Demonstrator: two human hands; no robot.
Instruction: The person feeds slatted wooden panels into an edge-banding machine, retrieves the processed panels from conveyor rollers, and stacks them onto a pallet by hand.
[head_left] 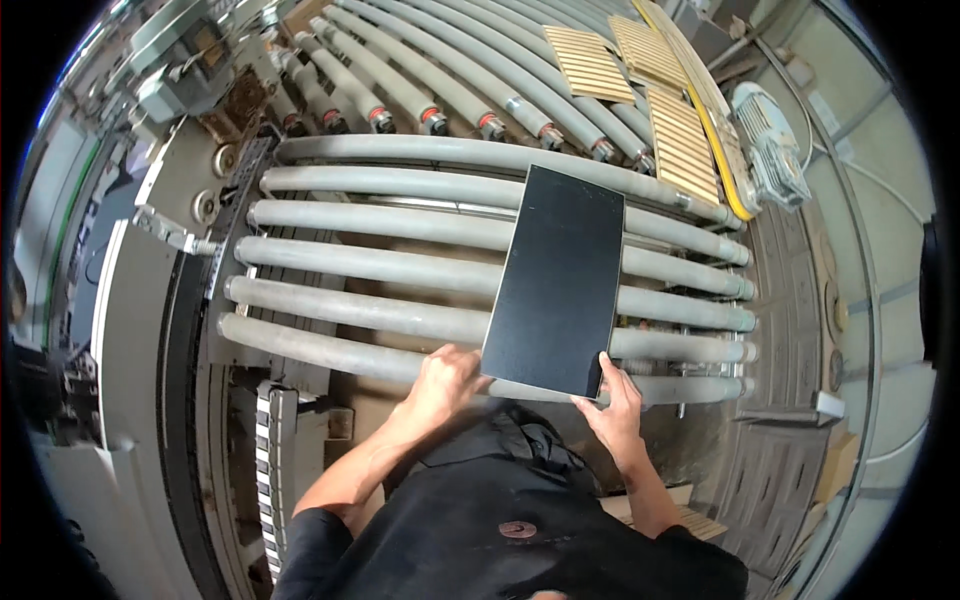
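- Across the middle of the view, grey rollers [370, 262] run from side to side in a row; farther off, more rollers [450, 65] slant away, some with red ends.
- Below them is the person's black shirt [450, 530], with both bare forearms reaching up toward the rollers.
- Over the right half of the near row is a black board [556, 280], flat, oblong and slightly tilted sideways, its long sides crossing the rollers. Whether it rests on them or is lifted, one cannot tell.
- Beyond the board, at the upper right, lie pale slatted panels [588, 64], near a grey motor [772, 145].
- At the board's near left corner is the left hand [447, 383], fingers curled in and blurred; its hold cannot be told. The board lies just ahead and to its right.
- At the near right corner, the right hand [612, 398] pinches the board, thumb by the near edge, forefinger by the right side; the board extends ahead and leftward.
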